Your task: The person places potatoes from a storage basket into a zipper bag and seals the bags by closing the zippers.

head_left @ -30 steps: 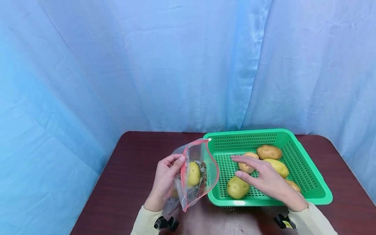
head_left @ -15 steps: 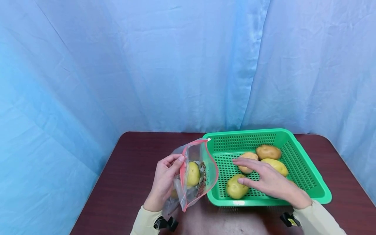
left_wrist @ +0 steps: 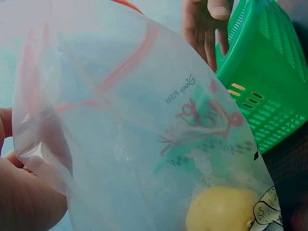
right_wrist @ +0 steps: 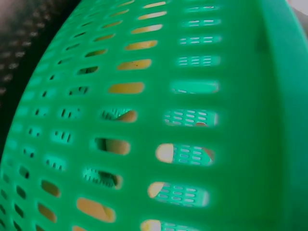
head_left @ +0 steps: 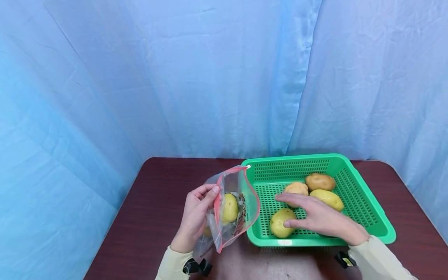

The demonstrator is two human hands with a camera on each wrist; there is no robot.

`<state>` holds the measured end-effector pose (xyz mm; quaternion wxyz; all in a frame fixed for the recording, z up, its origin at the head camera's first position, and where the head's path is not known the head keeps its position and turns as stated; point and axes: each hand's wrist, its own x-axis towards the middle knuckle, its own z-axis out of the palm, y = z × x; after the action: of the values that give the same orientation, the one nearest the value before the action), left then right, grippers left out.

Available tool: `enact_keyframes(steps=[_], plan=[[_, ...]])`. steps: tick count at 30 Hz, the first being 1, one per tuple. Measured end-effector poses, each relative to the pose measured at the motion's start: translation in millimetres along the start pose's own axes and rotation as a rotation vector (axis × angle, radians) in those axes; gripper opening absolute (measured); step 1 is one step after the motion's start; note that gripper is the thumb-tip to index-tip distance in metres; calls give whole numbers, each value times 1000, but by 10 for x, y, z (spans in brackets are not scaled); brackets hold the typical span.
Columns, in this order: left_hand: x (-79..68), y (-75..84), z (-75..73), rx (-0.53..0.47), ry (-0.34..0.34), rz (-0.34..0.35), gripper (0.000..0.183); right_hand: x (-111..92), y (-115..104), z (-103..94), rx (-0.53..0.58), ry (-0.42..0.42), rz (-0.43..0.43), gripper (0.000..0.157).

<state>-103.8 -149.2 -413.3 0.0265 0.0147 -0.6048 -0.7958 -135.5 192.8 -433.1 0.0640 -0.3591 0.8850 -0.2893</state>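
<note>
My left hand (head_left: 197, 212) pinches the red-edged rim of a clear zip bag (head_left: 254, 202), whose mouth gapes toward the basket. Inside the bag lies a yellow potato (head_left: 230, 208), which also shows through the plastic in the left wrist view (left_wrist: 219, 209). My right hand (head_left: 322, 217) hovers palm down over the green basket, fingers extended, thumb tip overlapping the front potato (head_left: 279, 223). Its fingers reach across a paler potato (head_left: 296, 188) just behind. In the right wrist view the basket wall (right_wrist: 245, 120) hides the hand.
The green plastic basket (head_left: 301, 157) stands on the right of the dark red-brown table (head_left: 154, 194). At its right side lie a brown potato (head_left: 320, 181) and a long yellow potato (head_left: 329, 199). A blue curtain (head_left: 210, 77) hangs behind the table.
My right hand has dropped slightly and shifted a little right, its thumb now overlapping the front potato. A potato at the basket's lower right is now hidden behind it. The left hand and bag stay still.
</note>
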Motion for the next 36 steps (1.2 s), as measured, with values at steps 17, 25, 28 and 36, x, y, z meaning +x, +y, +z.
enact_keyframes(steps=[17,25,28,36], plan=[[-5,-15,-1,-17,-11,-5,7,13,38,139,6,-84,80,64],[3,-17,-11,-17,-16,0,7,61,76,169,-4,-132,74,65],[5,-21,-8,-22,-22,0,8,78,91,178,10,-157,66,64],[1,-17,0,-28,-14,-10,10,122,108,204,11,-219,60,69]])
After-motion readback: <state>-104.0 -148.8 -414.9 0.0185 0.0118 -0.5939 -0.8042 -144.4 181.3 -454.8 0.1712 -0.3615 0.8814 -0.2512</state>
